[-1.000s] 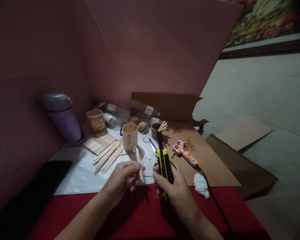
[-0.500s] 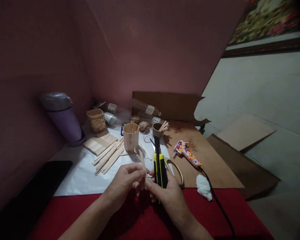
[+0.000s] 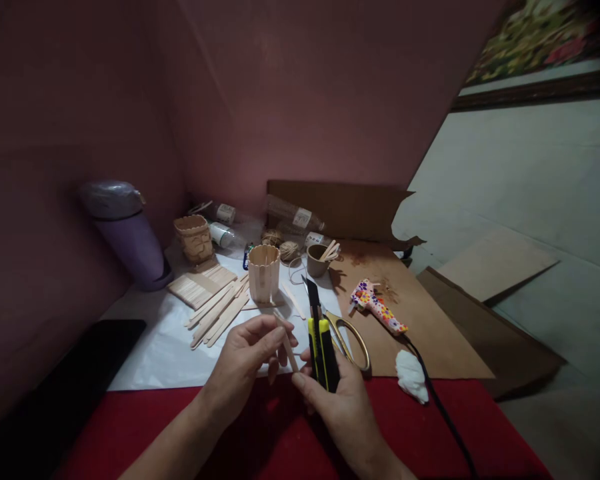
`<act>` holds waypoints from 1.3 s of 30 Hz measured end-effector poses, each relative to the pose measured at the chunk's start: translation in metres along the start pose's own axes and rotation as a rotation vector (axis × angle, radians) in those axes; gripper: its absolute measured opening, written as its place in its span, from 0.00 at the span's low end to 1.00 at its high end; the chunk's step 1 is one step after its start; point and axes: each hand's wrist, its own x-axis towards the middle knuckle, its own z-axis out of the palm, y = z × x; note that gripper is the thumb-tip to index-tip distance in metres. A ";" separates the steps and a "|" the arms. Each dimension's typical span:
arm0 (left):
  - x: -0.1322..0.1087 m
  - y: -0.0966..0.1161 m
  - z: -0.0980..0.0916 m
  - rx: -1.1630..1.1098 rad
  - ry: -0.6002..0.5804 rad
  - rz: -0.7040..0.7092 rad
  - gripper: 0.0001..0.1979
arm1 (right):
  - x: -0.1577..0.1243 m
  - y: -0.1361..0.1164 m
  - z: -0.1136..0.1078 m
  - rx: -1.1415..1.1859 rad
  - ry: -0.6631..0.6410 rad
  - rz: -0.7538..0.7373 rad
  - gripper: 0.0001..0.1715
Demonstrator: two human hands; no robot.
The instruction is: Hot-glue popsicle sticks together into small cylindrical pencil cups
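My left hand (image 3: 247,357) is closed, pinching a wooden craft stick (image 3: 290,351) between thumb and fingers. The stick's near end touches or lies close to my right thumb. A black and yellow utility knife (image 3: 324,357) is gripped in my right hand (image 3: 337,400), pointing up and away from me. Just beyond the hands stands a cup made of craft sticks (image 3: 264,275). Gold-handled scissors (image 3: 353,343) lie partly behind the knife. Loose craft sticks (image 3: 219,317) are spread left of the cup, near a banded bundle of sticks (image 3: 200,287).
A floral glue gun (image 3: 377,307) rests on cardboard (image 3: 430,340) at the right, with a crumpled white tissue (image 3: 411,377) by its cord. Behind are plastic bottles (image 3: 223,235), twine balls (image 3: 289,251), a small pot (image 3: 318,261) and a woven basket (image 3: 194,239). A purple tumbler (image 3: 135,247) stands left.
My left hand has shifted its hold toward the stick's far end, and the stick now sits lower and more tilted. The knife stays in my right hand. The view has moved slightly.
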 end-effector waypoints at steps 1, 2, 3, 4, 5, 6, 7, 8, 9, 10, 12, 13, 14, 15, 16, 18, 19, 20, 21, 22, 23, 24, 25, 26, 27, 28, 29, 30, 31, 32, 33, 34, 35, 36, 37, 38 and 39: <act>-0.001 0.000 0.000 -0.009 -0.015 0.008 0.13 | 0.000 0.000 0.000 -0.006 0.005 -0.008 0.21; -0.001 0.001 0.000 -0.017 -0.027 0.011 0.12 | 0.001 0.000 -0.001 -0.010 0.006 -0.013 0.21; -0.001 0.001 0.001 -0.024 -0.037 0.012 0.12 | 0.001 0.000 -0.001 -0.009 0.005 -0.014 0.21; -0.001 0.001 0.001 -0.031 -0.047 0.009 0.12 | 0.001 0.000 -0.001 -0.005 0.002 -0.015 0.21; -0.002 0.002 0.001 -0.040 -0.052 0.008 0.13 | 0.000 0.000 -0.002 0.003 -0.002 -0.016 0.21; -0.002 0.002 0.001 -0.048 -0.058 0.004 0.13 | 0.000 0.000 -0.002 0.013 -0.007 -0.017 0.21; -0.002 0.002 0.002 -0.057 -0.061 0.001 0.13 | -0.001 0.000 -0.002 0.022 -0.013 -0.016 0.22; -0.002 0.003 0.003 -0.065 -0.060 -0.003 0.13 | -0.002 0.000 -0.002 0.029 -0.016 -0.015 0.22; -0.002 0.003 0.003 -0.073 -0.058 -0.009 0.13 | -0.002 0.000 -0.002 0.031 -0.022 -0.012 0.22; -0.002 0.004 0.004 -0.080 -0.054 -0.017 0.13 | -0.003 0.000 -0.002 0.029 -0.027 -0.011 0.22; -0.002 0.005 0.005 -0.083 -0.042 -0.037 0.14 | -0.005 0.001 -0.002 0.008 -0.039 -0.023 0.21; -0.002 0.006 0.005 -0.082 -0.028 -0.047 0.14 | -0.005 0.002 -0.002 -0.009 -0.044 -0.038 0.20; -0.002 0.006 0.006 -0.079 -0.008 -0.056 0.15 | -0.005 0.002 -0.002 -0.028 -0.051 -0.054 0.19; -0.002 0.006 0.006 -0.077 0.017 -0.061 0.15 | -0.005 0.002 -0.002 -0.047 -0.059 -0.067 0.18; -0.002 0.007 0.006 -0.077 0.046 -0.060 0.16 | -0.005 0.002 -0.002 -0.062 -0.064 -0.075 0.17; -0.002 0.006 0.005 -0.076 0.094 -0.049 0.18 | -0.004 0.001 -0.002 -0.083 -0.080 -0.074 0.16; -0.001 0.006 0.005 -0.076 0.108 -0.042 0.18 | -0.004 0.001 -0.002 -0.088 -0.090 -0.071 0.15; -0.001 0.005 0.004 -0.073 0.117 -0.035 0.18 | -0.004 0.001 -0.002 -0.090 -0.101 -0.070 0.15; 0.000 0.005 0.004 -0.068 0.122 -0.028 0.18 | -0.004 0.000 -0.002 -0.090 -0.113 -0.069 0.15; 0.000 0.004 0.003 -0.063 0.128 -0.022 0.19 | -0.004 0.000 -0.002 -0.088 -0.124 -0.066 0.14; 0.001 0.003 0.003 -0.060 0.132 -0.018 0.19 | -0.005 0.000 -0.001 -0.082 -0.134 -0.061 0.14; 0.001 0.003 0.003 -0.060 0.136 -0.014 0.20 | -0.005 0.000 -0.001 -0.070 -0.139 -0.055 0.14; 0.002 0.002 0.004 -0.058 0.139 -0.014 0.20 | -0.005 -0.001 -0.001 -0.054 -0.145 -0.045 0.14; 0.002 0.002 0.004 -0.054 0.141 -0.011 0.20 | -0.006 -0.001 -0.001 -0.035 -0.151 -0.034 0.14; 0.002 0.002 0.004 -0.045 0.144 -0.009 0.21 | -0.006 -0.002 0.000 -0.015 -0.157 -0.021 0.15; 0.002 0.002 0.005 -0.028 0.144 -0.006 0.21 | -0.006 -0.004 0.000 0.005 -0.163 -0.009 0.16; 0.002 0.002 0.005 -0.001 0.139 -0.004 0.20 | -0.006 -0.005 0.000 0.022 -0.164 -0.002 0.18; 0.002 0.001 0.005 0.033 0.128 -0.005 0.20 | -0.006 -0.006 0.000 0.034 -0.163 -0.001 0.19; 0.001 0.000 0.005 0.069 0.110 -0.012 0.19 | -0.006 -0.007 0.000 0.043 -0.161 -0.005 0.20; 0.001 -0.001 0.004 0.100 0.087 -0.026 0.19 | -0.006 -0.008 0.000 0.050 -0.158 -0.014 0.21; 0.001 -0.002 0.004 0.123 0.064 -0.047 0.19 | -0.006 -0.009 0.000 0.055 -0.158 -0.023 0.22; 0.001 -0.003 0.004 0.137 0.041 -0.069 0.19 | -0.006 -0.009 0.000 0.061 -0.157 -0.028 0.23; 0.001 -0.004 0.003 0.142 0.025 -0.090 0.19 | -0.007 -0.010 0.000 0.068 -0.158 -0.028 0.23; 0.001 -0.005 0.003 0.141 0.016 -0.106 0.19 | -0.007 -0.010 0.001 0.076 -0.158 -0.022 0.24; 0.001 -0.005 0.003 0.138 0.012 -0.115 0.19 | -0.006 -0.009 0.001 0.082 -0.154 -0.012 0.25; 0.002 -0.005 0.002 0.132 0.014 -0.115 0.19 | -0.006 -0.009 0.002 0.084 -0.149 0.001 0.26; 0.002 -0.005 0.002 0.124 0.022 -0.109 0.18 | -0.005 -0.007 0.002 0.080 -0.142 0.013 0.28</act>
